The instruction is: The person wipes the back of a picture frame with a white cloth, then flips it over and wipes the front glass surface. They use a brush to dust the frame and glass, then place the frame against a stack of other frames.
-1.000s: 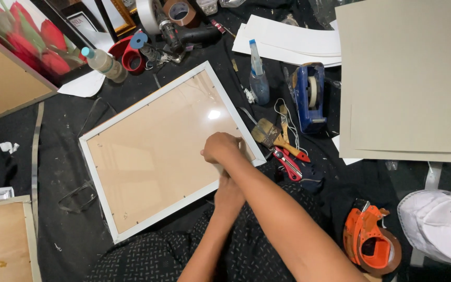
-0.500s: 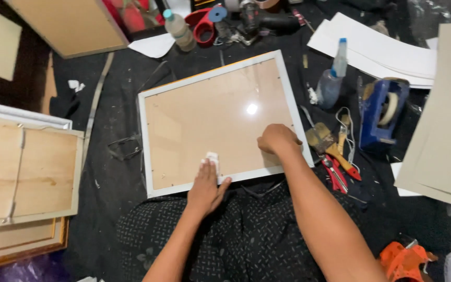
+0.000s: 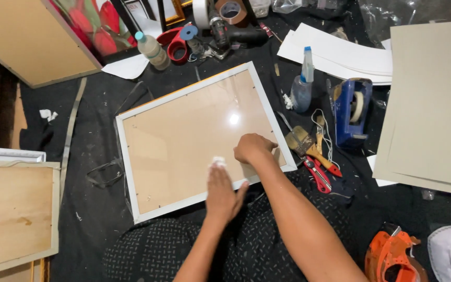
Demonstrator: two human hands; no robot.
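- Two hands on the white-edged rectangular picture frame with glass front [image 3: 184, 136], lying flat on the black floor cloth [image 3: 90, 209] by the knees.
- Left hand [image 3: 221, 192] flat, pinning a small white wad [image 3: 218, 161]; right hand [image 3: 254, 149] curled loosely on the glass.
- Looks light, stiff, slick and breakable, so grab the rails, not the pane.

- The left hand [image 3: 221, 190], tucked by the right hand [image 3: 254, 148] 1 second ago, now lies flat on the white-rimmed glazed picture frame [image 3: 200, 137], fingertips on a small white wad [image 3: 218, 161].
- The right hand now rests further from the frame's near corner.
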